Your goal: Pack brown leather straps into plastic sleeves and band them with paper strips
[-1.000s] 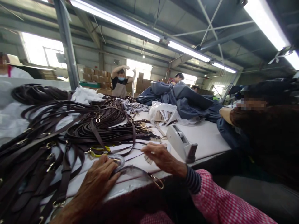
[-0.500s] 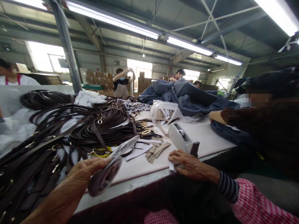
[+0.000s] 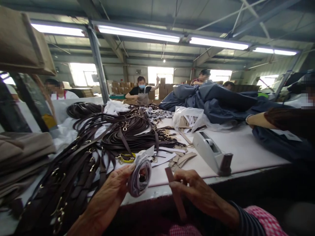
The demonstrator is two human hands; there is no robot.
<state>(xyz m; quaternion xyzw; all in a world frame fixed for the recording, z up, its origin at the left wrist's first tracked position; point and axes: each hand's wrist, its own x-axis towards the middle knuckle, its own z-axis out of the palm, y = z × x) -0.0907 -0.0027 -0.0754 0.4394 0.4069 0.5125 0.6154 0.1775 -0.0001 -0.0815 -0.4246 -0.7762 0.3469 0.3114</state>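
Observation:
My left hand [image 3: 118,183] grips a rolled-up strap [image 3: 139,178] in a clear plastic bag, fingers and thumb closed on its left side. The round coil faces me, with the loose end of the bag sticking up above it. Between the thumb and fingers of my right hand [image 3: 194,186] is a narrow, flat brownish strip [image 3: 178,200], pinched near its upper end and hanging down past the table edge. A grey tape dispenser [image 3: 209,150] stands on the table just beyond my right hand. The two hands are apart, both over the table's front edge.
Dark brown straps with metal clips [image 3: 128,137] heap the table's left side. Beige strips [image 3: 183,159] and white paper lie behind my hands. Beyond stand an open plastic bag [image 3: 188,118] of strips and piled blue-grey fabric [image 3: 209,98]. Co-workers are across the table and at right.
My right hand has come away from the tape dispenser, holding the strip. The bagged strap has turned so its coil faces me. The view has swung left.

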